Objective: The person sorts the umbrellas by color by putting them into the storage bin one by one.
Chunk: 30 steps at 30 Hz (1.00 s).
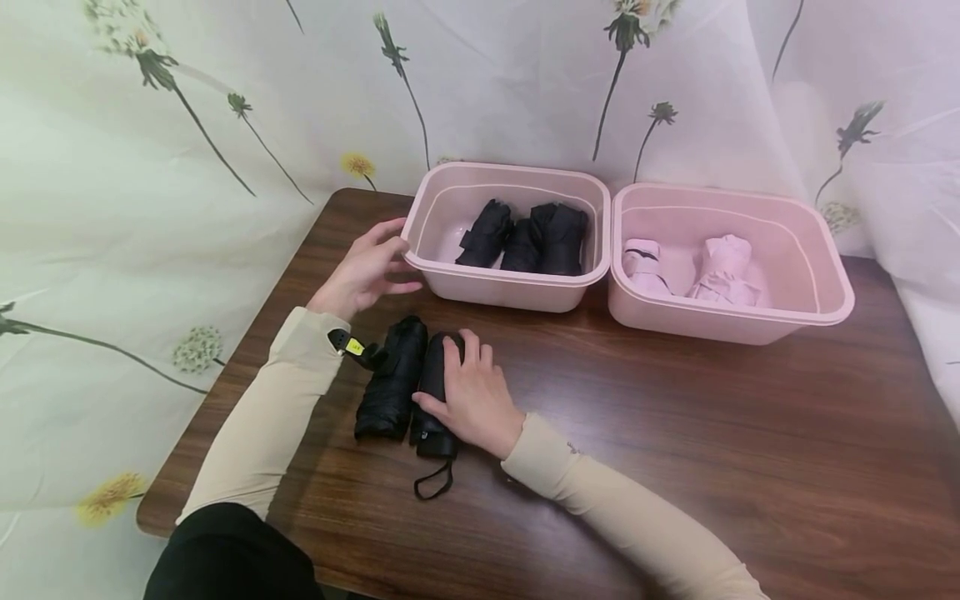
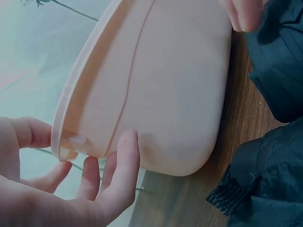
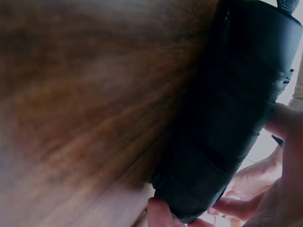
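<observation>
My right hand grips a black folding umbrella on the table, its fingers over the far end and the thumb across the near side. A wrist loop hangs from the umbrella's handle; the right wrist view shows the dark cylinder close up. Beside it, to the left, lies a second black folded umbrella. At the left end of the left pink bin, my left hand has its loosely bent fingers spread around the corner, a fingertip touching the rim. Several black folded umbrellas lie inside that bin.
Close against the left bin, on its right, stands another pink bin with two pink folded umbrellas. Behind both bins hangs a flower-print cloth. The brown wooden table extends toward the front and right.
</observation>
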Available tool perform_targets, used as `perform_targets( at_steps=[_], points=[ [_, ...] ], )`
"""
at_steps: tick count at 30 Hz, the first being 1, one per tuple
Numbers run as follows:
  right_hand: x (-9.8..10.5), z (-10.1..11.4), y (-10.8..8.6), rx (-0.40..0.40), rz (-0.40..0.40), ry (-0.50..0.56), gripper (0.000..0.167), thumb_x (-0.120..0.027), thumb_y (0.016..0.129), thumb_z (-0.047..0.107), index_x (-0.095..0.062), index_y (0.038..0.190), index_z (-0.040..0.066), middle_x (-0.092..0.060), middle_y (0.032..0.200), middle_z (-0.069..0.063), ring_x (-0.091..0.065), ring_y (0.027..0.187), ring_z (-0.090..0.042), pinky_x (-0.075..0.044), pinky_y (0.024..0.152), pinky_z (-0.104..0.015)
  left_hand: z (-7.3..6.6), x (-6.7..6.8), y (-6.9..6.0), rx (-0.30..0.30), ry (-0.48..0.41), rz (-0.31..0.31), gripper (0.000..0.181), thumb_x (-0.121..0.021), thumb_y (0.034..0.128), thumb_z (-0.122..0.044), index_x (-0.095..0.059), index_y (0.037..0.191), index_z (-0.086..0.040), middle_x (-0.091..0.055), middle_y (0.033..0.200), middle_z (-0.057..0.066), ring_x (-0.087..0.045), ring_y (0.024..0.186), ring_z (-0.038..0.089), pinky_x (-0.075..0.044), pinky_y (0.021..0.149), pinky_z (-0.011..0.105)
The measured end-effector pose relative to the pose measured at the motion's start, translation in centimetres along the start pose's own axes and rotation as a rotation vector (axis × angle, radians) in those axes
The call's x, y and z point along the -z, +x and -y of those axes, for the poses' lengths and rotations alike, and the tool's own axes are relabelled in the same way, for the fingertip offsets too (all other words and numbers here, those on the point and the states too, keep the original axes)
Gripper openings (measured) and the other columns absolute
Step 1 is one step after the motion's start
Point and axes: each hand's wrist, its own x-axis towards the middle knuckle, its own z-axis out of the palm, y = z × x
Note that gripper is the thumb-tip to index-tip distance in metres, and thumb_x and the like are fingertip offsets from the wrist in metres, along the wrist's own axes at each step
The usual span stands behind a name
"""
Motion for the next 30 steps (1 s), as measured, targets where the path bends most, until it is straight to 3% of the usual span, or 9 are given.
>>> perform_targets(
  at_steps=[4, 10, 15, 19, 24, 30],
  points=[
    [0.0, -0.1, 0.0, -0.032, 0.045, 0.028, 0.079, -0.064, 0.084, 0.059, -0.043, 0.139, 0.007, -0.033, 0.145, -0.018, -0.048, 0.108, -0.036, -0.054, 0.071, -0.041, 0.0, 0.0, 0.1, 0.004, 0.003, -0.003, 0.054, -0.051, 0.0969, -0.014, -0.036, 0.147, -0.026, -0.040, 0.141, 0.013, -0.053, 0.111, 0.030, -0.057, 0.084, 0.047],
    [0.5, -0.4, 0.1, -0.080, 0.184, 0.086, 0.079, -0.064, 0.085, 0.055, -0.037, 0.147, 0.015, -0.024, 0.150, -0.018, -0.043, 0.115, -0.038, -0.053, 0.073, -0.045, 0.0, 0.0, 0.1, 0.007, 0.005, -0.001, 0.054, -0.051, 0.0972, -0.015, -0.036, 0.147, -0.027, -0.038, 0.144, 0.014, -0.052, 0.113, 0.030, -0.054, 0.090, 0.052],
    [1.3, -0.6, 0.2, -0.119, 0.313, 0.108, 0.080, -0.064, 0.086, 0.051, -0.028, 0.152, 0.022, -0.029, 0.145, -0.022, -0.045, 0.114, -0.040, -0.054, 0.068, -0.041, 0.0, 0.1, 0.1, 0.011, 0.007, 0.003, 0.054, -0.050, 0.0973, -0.015, -0.036, 0.148, -0.028, -0.037, 0.147, 0.015, -0.053, 0.113, 0.030, -0.049, 0.095, 0.056],
    [2.0, -0.7, 0.3, -0.136, 0.401, 0.102, 0.081, -0.063, 0.087, 0.048, -0.022, 0.154, 0.026, -0.039, 0.134, -0.025, -0.049, 0.103, -0.037, -0.053, 0.065, -0.038, 0.0, 0.1, 0.1, 0.008, 0.006, 0.009, 0.055, -0.051, 0.0972, -0.015, -0.035, 0.148, -0.028, -0.036, 0.146, 0.015, -0.053, 0.113, 0.030, -0.053, 0.092, 0.053],
    [2.4, -0.9, 0.2, -0.119, 0.449, 0.100, 0.084, -0.064, 0.087, 0.049, -0.019, 0.155, 0.028, -0.046, 0.125, -0.024, -0.056, 0.094, -0.034, -0.053, 0.067, -0.039, 0.0, 0.1, 0.1, 0.002, -0.001, 0.012, 0.055, -0.050, 0.0970, -0.014, -0.034, 0.148, -0.026, -0.038, 0.143, 0.015, -0.053, 0.111, 0.029, -0.057, 0.085, 0.047],
    [2.8, -1.2, 0.1, -0.103, 0.482, 0.152, 0.098, -0.075, 0.078, 0.052, -0.018, 0.154, 0.028, -0.045, 0.127, -0.025, -0.064, 0.087, -0.036, -0.055, 0.069, -0.039, 0.0, 0.1, 0.2, 0.005, -0.001, 0.013, 0.054, -0.050, 0.0974, -0.014, -0.035, 0.148, -0.027, -0.039, 0.142, 0.014, -0.054, 0.109, 0.027, -0.051, 0.094, 0.054]
  ],
)
